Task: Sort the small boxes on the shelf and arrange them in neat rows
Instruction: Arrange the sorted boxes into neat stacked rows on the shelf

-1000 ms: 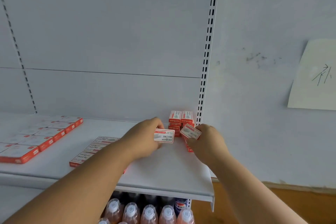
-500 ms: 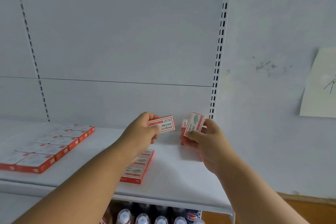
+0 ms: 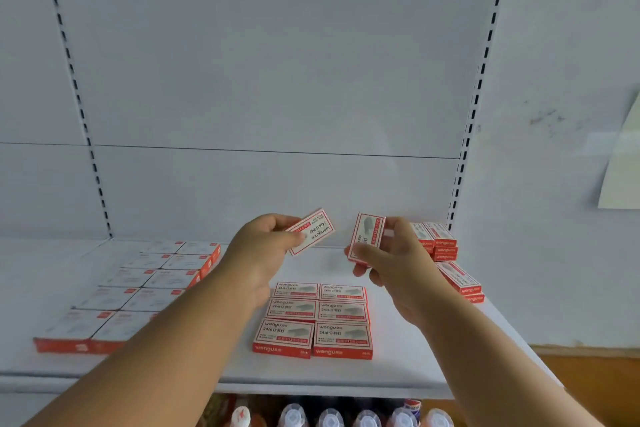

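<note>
Several bottle caps (image 3: 330,416) peek up from the level below, right under the white shelf's front edge (image 3: 311,383). On the shelf itself, six red-and-white boxes (image 3: 317,319) lie flat in a tidy block, two across and three deep, edges touching. Off to the left sits a bigger block of the same sort (image 3: 138,291), also two across, blurred at this angle. Above the six, both hands hover clear of the shelf. The left hand (image 3: 263,253) pinches one box (image 3: 313,231) by its near end, thumb on the printed face and the fingers curled behind it, the box tilted up to the right. The right hand (image 3: 394,263) grips a second box (image 3: 365,237) held almost upright, thumb across its lower face, fingers wrapped behind its right edge. The two boxes are near each other but apart. Farther back, against the right upright, stands a small stack of boxes (image 3: 438,241), with a loose pair (image 3: 460,279) lying askew just before it.
</note>
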Tool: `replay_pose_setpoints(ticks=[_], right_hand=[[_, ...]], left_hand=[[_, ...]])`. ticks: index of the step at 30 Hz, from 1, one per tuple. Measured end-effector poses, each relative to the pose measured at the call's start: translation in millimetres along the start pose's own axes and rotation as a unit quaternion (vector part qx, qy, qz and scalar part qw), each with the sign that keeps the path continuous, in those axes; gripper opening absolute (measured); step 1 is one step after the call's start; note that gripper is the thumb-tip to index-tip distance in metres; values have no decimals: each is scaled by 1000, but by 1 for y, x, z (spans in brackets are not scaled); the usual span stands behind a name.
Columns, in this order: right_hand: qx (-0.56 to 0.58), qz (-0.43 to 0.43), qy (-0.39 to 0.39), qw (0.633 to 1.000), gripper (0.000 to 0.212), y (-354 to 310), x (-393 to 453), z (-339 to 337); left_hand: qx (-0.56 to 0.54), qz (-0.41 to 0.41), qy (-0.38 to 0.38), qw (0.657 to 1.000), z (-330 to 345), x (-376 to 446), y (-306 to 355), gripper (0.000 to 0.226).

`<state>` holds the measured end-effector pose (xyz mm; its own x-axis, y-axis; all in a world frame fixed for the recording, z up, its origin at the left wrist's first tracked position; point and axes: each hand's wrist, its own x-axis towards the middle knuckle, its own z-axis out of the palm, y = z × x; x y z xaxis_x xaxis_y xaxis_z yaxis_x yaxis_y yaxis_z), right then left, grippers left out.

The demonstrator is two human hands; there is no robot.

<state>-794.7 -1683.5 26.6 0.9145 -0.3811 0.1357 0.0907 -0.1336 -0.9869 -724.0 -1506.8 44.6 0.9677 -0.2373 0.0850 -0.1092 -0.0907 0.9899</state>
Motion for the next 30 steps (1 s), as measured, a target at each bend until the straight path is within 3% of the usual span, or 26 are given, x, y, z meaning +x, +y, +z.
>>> replay_pose_setpoints(ticks=[3, 5, 9, 12, 16, 19, 22, 24, 27, 30], right_hand=[[-46, 1, -7, 999, 26, -1, 0, 7], [-81, 0, -14, 997, 21, -1, 0, 9], [-145, 5, 3, 989, 27, 3, 5, 7], [-195, 17, 25, 980, 23, 7, 15, 3], [-236, 24, 27, 971, 12, 11, 26, 2], [-200, 36, 27, 979, 37, 14, 34, 5], [-98, 91, 9, 991, 57, 10, 40, 10], [-142, 95, 10, 985, 50, 9, 43, 13], [-229, 89, 32, 969, 23, 16, 46, 21], [-235, 98, 51, 966, 35, 24, 49, 24]], left_hand=[[-197, -91, -36, 975, -7, 5, -1, 23], [-212, -93, -56, 971, -8, 8, -6, 32], [-76, -48, -62, 994, -8, 17, -14, 48], [65, -10, -22, 998, -5, 28, -19, 32], [140, -3, -1, 990, -2, 40, -25, 17], [178, 0, -2, 984, -2, 46, -32, 14], [224, 26, 0, 974, -4, 52, -41, 16], [272, 34, -5, 962, -5, 56, -46, 12], [330, 29, -27, 943, -6, 58, -57, 6], [388, 54, -42, 919, -7, 61, -68, 10]])
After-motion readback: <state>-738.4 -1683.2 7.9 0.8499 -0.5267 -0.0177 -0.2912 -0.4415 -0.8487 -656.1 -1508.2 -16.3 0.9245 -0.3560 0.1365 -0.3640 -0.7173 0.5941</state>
